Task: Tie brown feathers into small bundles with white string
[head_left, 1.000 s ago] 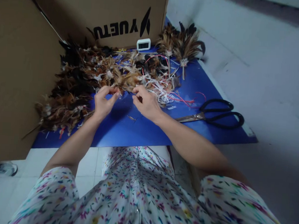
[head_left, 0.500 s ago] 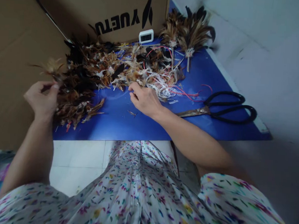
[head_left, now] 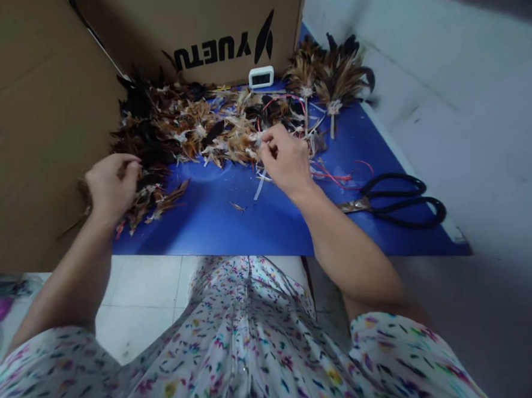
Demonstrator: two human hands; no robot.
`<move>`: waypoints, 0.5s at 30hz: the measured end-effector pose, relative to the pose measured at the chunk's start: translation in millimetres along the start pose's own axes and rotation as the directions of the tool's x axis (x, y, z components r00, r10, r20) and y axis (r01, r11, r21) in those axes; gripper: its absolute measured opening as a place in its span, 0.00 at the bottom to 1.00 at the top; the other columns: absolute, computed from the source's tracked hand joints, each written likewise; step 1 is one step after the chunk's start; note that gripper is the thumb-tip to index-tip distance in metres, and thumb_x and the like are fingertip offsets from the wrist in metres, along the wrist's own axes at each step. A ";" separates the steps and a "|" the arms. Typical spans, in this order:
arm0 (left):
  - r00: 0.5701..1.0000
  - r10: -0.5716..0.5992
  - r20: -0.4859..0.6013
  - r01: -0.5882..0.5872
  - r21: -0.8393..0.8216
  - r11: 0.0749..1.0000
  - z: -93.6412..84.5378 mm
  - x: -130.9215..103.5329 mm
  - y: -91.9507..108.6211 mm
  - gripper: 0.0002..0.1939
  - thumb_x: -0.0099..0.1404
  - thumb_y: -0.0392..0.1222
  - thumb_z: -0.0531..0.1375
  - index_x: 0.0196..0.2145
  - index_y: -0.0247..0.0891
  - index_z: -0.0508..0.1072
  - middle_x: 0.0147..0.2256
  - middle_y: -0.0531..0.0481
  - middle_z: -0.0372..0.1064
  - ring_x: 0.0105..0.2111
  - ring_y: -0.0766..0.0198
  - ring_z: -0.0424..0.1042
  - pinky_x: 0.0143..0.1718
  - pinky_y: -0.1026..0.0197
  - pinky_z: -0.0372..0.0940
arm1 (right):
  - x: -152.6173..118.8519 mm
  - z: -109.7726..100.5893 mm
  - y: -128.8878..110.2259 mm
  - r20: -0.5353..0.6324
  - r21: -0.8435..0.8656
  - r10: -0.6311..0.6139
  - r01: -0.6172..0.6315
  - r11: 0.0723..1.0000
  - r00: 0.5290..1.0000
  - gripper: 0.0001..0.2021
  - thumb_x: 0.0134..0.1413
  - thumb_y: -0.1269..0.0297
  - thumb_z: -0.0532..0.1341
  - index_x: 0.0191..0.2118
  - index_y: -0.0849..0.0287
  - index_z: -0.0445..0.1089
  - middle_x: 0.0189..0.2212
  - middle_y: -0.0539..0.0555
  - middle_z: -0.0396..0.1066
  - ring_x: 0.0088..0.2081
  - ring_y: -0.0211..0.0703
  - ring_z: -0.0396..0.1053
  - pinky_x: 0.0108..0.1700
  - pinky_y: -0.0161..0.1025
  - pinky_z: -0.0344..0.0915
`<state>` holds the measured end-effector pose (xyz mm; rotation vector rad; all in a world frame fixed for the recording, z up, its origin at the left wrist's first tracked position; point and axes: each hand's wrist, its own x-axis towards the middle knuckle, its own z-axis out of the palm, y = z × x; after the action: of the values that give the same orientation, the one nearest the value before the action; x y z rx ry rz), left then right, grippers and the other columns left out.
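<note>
My left hand (head_left: 111, 186) is closed in a pinch over the left end of the feather pile. Brown feathers (head_left: 84, 195) of a small bunch stick out behind it, partly hidden by the palm. My right hand (head_left: 289, 161) is also closed, thumb against fingers, at the pile's right part. A thin white strip (head_left: 260, 185) hangs below its fingers onto the blue tabletop (head_left: 210, 219); the grip itself is partly hidden. Brown and black feather bunches (head_left: 189, 122) with white ties spread across the table.
Large black-handled scissors (head_left: 396, 201) lie on the right, near red strings (head_left: 334, 176). Two fuller feather bundles on sticks (head_left: 338, 83) lie at the back right. A small white digital clock (head_left: 261, 77) stands before a cardboard box (head_left: 218, 16). Another cardboard panel (head_left: 36, 125) borders the left.
My left hand has moved right and down, turning the feathers behind it. My right hand has shifted right and away from me, over the white strips; one strip now trails below it.
</note>
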<state>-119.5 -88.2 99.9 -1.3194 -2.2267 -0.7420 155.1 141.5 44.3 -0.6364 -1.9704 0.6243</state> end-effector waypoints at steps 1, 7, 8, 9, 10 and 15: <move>0.997 0.052 0.050 -0.049 -0.061 0.997 12.9 2.8 11.6 0.11 0.65 0.44 0.57 0.38 0.43 0.79 0.36 0.50 0.78 0.37 0.56 0.74 0.47 0.50 0.68 | 0.5 0.4 2.7 -0.015 -0.002 -0.008 0.008 1.000 1.000 0.09 0.57 0.70 0.56 0.41 0.56 0.71 0.24 0.49 0.67 0.30 0.41 0.66 0.39 0.40 0.62; 0.934 0.219 0.282 -0.154 -0.235 0.960 99.5 23.0 55.9 0.13 0.62 0.43 0.61 0.42 0.37 0.78 0.39 0.43 0.75 0.37 0.57 0.73 0.46 0.54 0.68 | 0.3 2.6 8.3 -0.033 -0.053 -0.032 0.030 0.998 0.999 0.08 0.55 0.71 0.56 0.38 0.56 0.71 0.23 0.48 0.67 0.27 0.40 0.64 0.37 0.40 0.61; 0.925 0.241 0.294 -0.173 -0.240 0.955 111.3 26.6 61.4 0.15 0.61 0.43 0.62 0.45 0.36 0.78 0.42 0.41 0.74 0.39 0.56 0.73 0.48 0.54 0.68 | 0.3 2.2 8.3 -0.032 -0.064 -0.030 0.028 0.998 0.999 0.08 0.55 0.71 0.57 0.38 0.56 0.71 0.23 0.48 0.67 0.26 0.39 0.64 0.36 0.40 0.61; 0.912 0.276 0.303 -0.207 -0.242 0.948 121.4 30.0 67.1 0.18 0.60 0.43 0.63 0.48 0.36 0.76 0.46 0.39 0.73 0.43 0.54 0.73 0.51 0.52 0.67 | 0.4 1.6 8.4 -0.031 -0.074 -0.027 0.025 0.997 0.999 0.07 0.55 0.70 0.57 0.38 0.56 0.71 0.23 0.48 0.67 0.26 0.39 0.64 0.35 0.39 0.61; 0.897 0.315 0.310 -0.248 -0.237 0.939 129.9 33.1 73.0 0.21 0.60 0.42 0.64 0.51 0.34 0.75 0.50 0.37 0.71 0.48 0.51 0.72 0.54 0.51 0.65 | 0.6 1.0 8.6 -0.031 -0.082 -0.023 0.021 0.996 0.999 0.07 0.55 0.70 0.56 0.38 0.56 0.71 0.23 0.48 0.68 0.26 0.39 0.64 0.35 0.39 0.61; 0.776 0.494 0.393 -0.460 -0.184 0.869 156.5 44.4 104.1 0.32 0.59 0.35 0.62 0.62 0.34 0.66 0.62 0.34 0.61 0.61 0.41 0.62 0.62 0.43 0.58 | 1.5 0.1 11.8 -0.056 -0.105 -0.017 0.011 0.994 0.998 0.07 0.56 0.68 0.56 0.38 0.55 0.71 0.23 0.48 0.69 0.26 0.39 0.64 0.33 0.38 0.60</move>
<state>-62.6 83.4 31.8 -2.1550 -2.0206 -0.3678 156.5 151.1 37.5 -0.6964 -1.9627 0.4913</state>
